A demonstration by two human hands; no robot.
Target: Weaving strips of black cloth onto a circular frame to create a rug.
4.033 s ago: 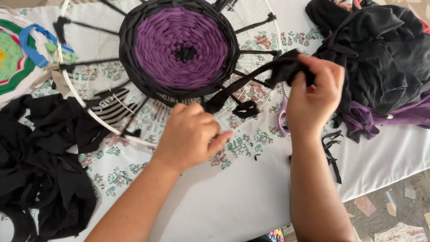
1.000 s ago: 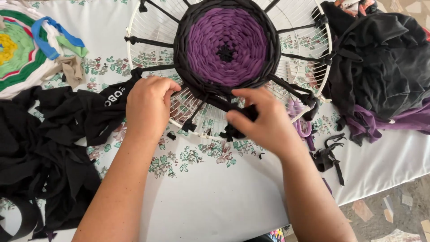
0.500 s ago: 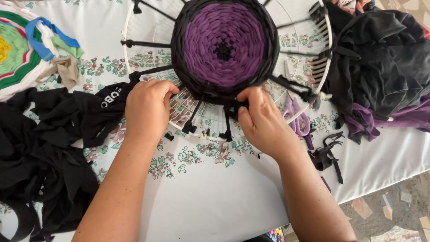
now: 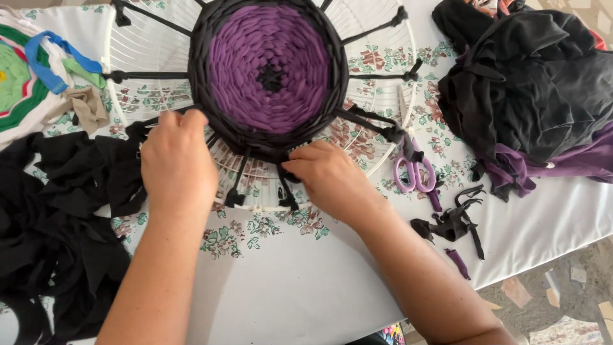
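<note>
Nearest the camera, both forearms reached forward over the white tablecloth (image 4: 287,300) toward the white hoop loom (image 4: 396,96), which lay flat on it. The left hand (image 4: 179,163) rested at the loom's near-left edge with fingers curled down onto the black outer band, apparently pressing the weave to steady it; whether it pinched a strip could not be told. The right hand (image 4: 329,176) sat at the near edge just right of it, fingers bent and tucked in among the black spokes (image 4: 239,182), seemingly working fabric between them. The round weaving (image 4: 271,70), purple at its centre and ringed in black, faced straight up inside the loom; being circular it had no long axis, and its spokes fanned outward to the rim. Right of the loom, touching its rim, lay purple-handled scissors (image 4: 415,172), with fabric scraps (image 4: 453,223) nearer. Left of the loom sprawled black cloth (image 4: 57,217); far right sat a dark fabric heap (image 4: 536,83).
</note>
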